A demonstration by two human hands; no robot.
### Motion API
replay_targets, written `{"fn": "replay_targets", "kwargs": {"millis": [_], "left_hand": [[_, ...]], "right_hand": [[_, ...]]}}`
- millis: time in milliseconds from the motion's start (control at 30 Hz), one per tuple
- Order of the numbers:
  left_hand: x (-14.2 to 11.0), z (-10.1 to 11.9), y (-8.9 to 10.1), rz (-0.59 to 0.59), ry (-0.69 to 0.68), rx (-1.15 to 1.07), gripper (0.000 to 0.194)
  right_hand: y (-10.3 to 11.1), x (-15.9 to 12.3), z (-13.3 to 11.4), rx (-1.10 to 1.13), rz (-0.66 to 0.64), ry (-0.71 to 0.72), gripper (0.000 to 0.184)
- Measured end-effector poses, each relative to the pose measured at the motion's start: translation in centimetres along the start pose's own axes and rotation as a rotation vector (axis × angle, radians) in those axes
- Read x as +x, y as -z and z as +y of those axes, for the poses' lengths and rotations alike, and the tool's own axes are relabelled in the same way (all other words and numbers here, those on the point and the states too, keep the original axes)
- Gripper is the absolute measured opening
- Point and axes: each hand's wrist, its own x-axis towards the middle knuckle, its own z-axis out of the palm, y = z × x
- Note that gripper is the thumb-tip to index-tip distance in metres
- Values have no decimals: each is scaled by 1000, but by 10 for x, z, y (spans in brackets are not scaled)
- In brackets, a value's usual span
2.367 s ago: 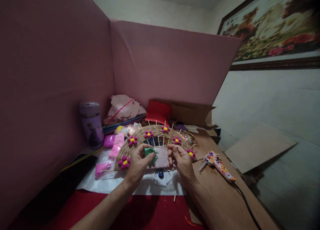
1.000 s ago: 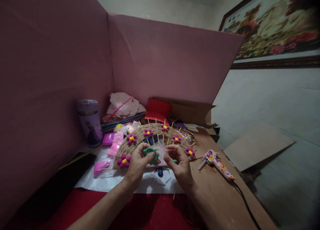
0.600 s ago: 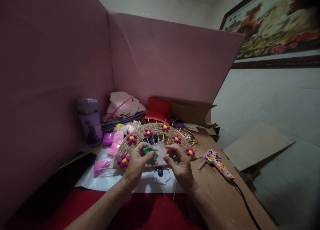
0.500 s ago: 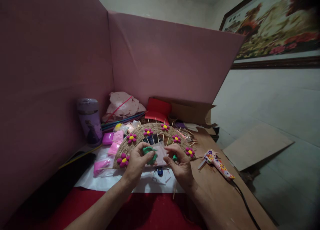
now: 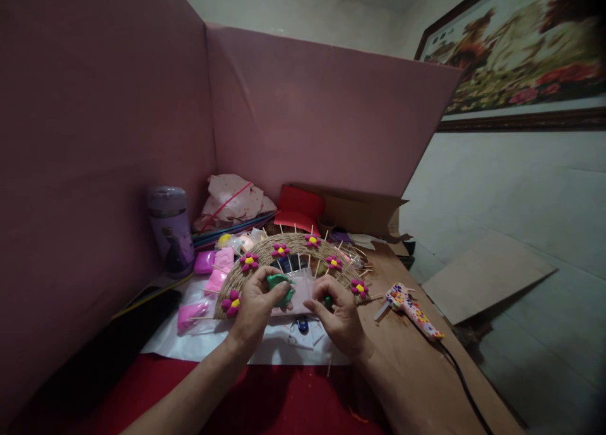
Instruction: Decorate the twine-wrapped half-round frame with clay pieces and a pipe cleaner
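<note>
My left hand [image 5: 258,305] is closed around a lump of green modelling clay [image 5: 280,290], which bulges out between thumb and fingers. In my right hand [image 5: 338,315], curled a short way to the right, a small green clay piece [image 5: 327,302] shows among the bent fingers. Both hands are held apart in front of a half-ring of wound twine [image 5: 265,249] with thin wooden sticks poking out of it. Magenta clay flowers with yellow centres [image 5: 281,250] sit along the twine. Behind the hands lies a pale plastic packet [image 5: 303,290].
A patterned glue gun [image 5: 414,312] with a black cable lies on the brown board [image 5: 398,372] at right. At left stand a purple tumbler [image 5: 171,233] and pink clay packets [image 5: 220,268]. A small blue object [image 5: 302,324] rests on the white sheet [image 5: 265,346]. Pink panels enclose the back.
The fingers of my right hand have curled in more, so less of the small green piece shows. My left hand has shifted slightly left with the green lump.
</note>
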Motion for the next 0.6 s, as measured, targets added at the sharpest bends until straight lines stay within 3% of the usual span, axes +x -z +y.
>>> {"fn": "replay_targets", "kwargs": {"millis": [133, 233, 400, 600], "left_hand": [[1, -2, 1, 44, 11, -51, 28], [1, -5, 1, -18, 33, -70, 29], [-3, -2, -3, -103, 65, 38, 26], [-4, 4, -8, -150, 59, 82, 24]], "right_hand": [[-4, -2, 5, 162, 53, -164, 18], [-7, -2, 5, 288, 15, -262, 20], [-6, -1, -1, 359, 70, -313, 24], [-3, 0, -6, 327, -1, -299, 23]]}}
